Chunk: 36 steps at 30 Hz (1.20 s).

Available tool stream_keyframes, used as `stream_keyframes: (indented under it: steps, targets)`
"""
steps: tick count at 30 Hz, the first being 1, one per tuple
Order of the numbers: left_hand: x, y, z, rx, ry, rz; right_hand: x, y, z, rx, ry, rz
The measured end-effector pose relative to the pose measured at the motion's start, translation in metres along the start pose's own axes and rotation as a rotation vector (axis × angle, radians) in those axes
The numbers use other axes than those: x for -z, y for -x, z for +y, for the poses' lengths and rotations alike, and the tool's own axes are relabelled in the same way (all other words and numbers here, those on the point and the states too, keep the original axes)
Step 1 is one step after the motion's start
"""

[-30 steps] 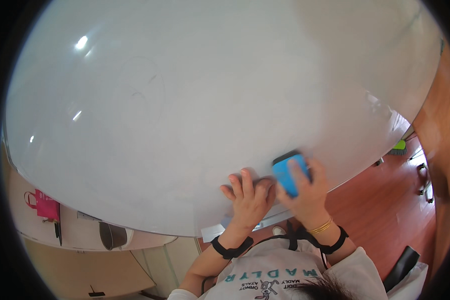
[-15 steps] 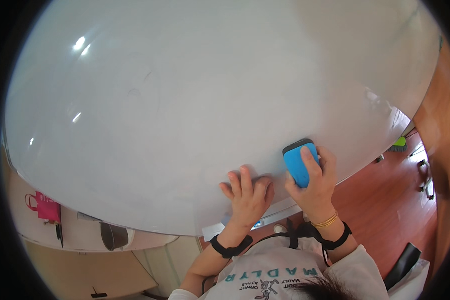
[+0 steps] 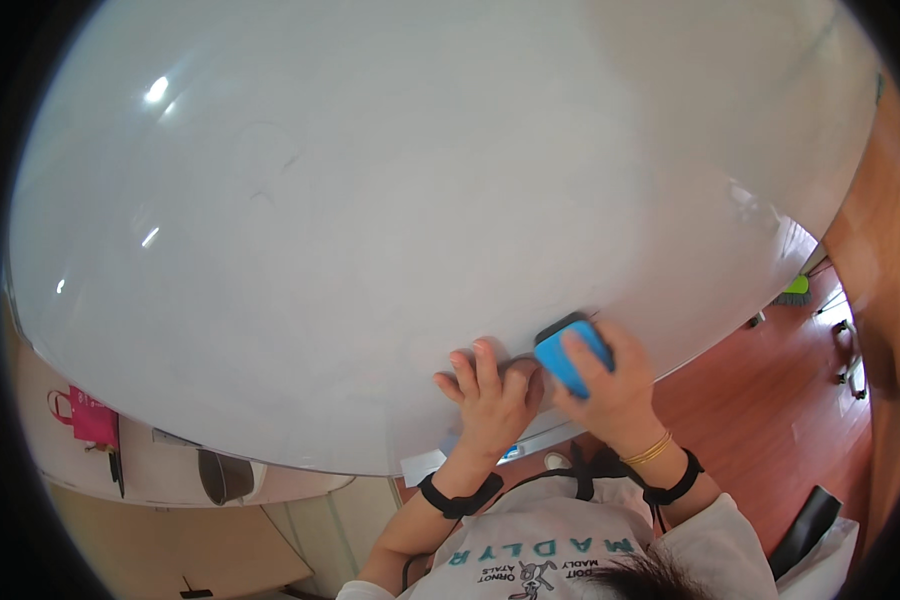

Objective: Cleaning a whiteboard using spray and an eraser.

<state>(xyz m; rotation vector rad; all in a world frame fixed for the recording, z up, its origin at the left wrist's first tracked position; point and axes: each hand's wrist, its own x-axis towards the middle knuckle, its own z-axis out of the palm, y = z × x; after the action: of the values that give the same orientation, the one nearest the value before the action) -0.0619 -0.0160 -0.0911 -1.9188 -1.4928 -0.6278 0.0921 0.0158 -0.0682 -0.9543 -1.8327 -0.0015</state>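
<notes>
A blue whiteboard eraser (image 3: pixel 574 358) with a dark felt edge is gripped in my right hand (image 3: pixel 615 385), thumb along its top. Its felt side rests against the large white board (image 3: pixel 390 220), near the board's lower edge. Just left of it, my left hand (image 3: pixel 495 395) leans on the board with its fingers spread and nothing in them. Faint dark strokes (image 3: pixel 290 160) show on the board, up and to the left of my hands.
At the lower left, a pink bag (image 3: pixel 93 418) and a dark round container (image 3: pixel 225 476) sit on a pale surface. A ledge (image 3: pixel 550 436) runs along the board's lower edge. Right of the board lie reddish wooden floor (image 3: pixel 740 400), a green brush (image 3: pixel 794 290) and chair wheels.
My right hand has moved down and left with the eraser, bringing it close to my left hand. The eraser is tilted more now. My left hand has barely shifted.
</notes>
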Motion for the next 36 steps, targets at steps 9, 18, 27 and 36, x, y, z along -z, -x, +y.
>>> stream_keyframes:
  steps: [9, 18, 27, 36]
  targets:
    - [0.003, -0.005, 0.01, -0.048, 0.161, 0.065, -0.007, 0.021, 0.02, -0.098, -0.03, 0.079]
    - [-0.02, -0.007, 0.018, -0.112, 0.001, 0.041, -0.001, 0.016, 0.017, -0.111, -0.012, 0.092]
    - [-0.025, -0.009, 0.024, -0.099, -0.045, 0.037, 0.003, 0.011, 0.022, -0.123, -0.014, 0.105]
    - [-0.027, -0.009, 0.029, -0.052, -0.066, 0.071, 0.004, 0.013, 0.026, -0.09, -0.011, 0.078]
